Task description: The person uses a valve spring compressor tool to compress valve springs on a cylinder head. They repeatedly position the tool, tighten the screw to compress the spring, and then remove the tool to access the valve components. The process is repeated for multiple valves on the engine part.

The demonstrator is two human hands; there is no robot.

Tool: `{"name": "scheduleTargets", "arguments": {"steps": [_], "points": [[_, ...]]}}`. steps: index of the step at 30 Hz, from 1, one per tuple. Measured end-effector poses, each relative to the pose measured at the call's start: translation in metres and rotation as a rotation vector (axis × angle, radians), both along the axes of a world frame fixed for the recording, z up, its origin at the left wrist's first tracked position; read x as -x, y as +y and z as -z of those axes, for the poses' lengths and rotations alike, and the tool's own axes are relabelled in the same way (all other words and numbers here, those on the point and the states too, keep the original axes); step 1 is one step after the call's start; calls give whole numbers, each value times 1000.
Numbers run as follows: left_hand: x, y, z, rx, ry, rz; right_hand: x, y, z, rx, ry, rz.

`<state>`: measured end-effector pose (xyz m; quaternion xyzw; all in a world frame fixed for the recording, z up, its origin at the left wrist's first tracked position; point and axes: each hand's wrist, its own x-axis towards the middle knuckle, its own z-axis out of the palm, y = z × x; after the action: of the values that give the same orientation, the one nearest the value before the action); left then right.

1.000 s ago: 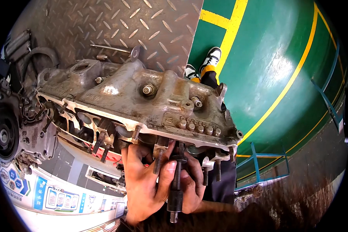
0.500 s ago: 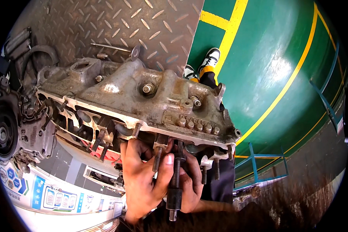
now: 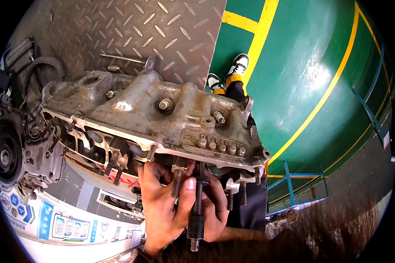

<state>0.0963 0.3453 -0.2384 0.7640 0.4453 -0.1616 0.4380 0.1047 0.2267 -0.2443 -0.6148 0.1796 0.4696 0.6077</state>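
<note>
A grey metal cylinder head point(image 3: 131, 101) stands on its side, with spark plugs point(image 3: 166, 104) in its upper face and studs point(image 3: 151, 153) jutting toward me. A dark threaded screw tool, like a valve spring compressor point(image 3: 196, 225), points out of its near side. Left of that tool, my left hand point(image 3: 160, 210) has curled fingers reaching into the opening, its thumb beside a stud. My right hand point(image 3: 216, 206) is closed behind and to the right of the threaded rod, fingers bent up toward the casting. The casting and tool hide both sets of fingertips and whatever they hold.
A brown tread-plate tabletop point(image 3: 162, 30) carries the casting and a loose valve point(image 3: 123, 58) behind it. An engine with a black pulley point(image 3: 4, 155) stands at the left. A person's shoes point(image 3: 238, 65) show on the green floor point(image 3: 307, 87); blue metal frames point(image 3: 289, 186) stand right.
The casting and the outer end of the tool sit slightly further left in view. Both hands keep nearly the same grip and place.
</note>
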Motion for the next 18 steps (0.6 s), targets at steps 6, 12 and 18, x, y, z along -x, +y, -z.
{"name": "scheduleTargets", "arguments": {"steps": [6,12,18], "points": [[-5,0,-2,10,28,-26,-1,2,1,1,34,62],[4,3,0,30,13,12,3,4,-2,15,158,182],[-1,4,-2,61,48,-22,6,1,2,12,38,102]]}}
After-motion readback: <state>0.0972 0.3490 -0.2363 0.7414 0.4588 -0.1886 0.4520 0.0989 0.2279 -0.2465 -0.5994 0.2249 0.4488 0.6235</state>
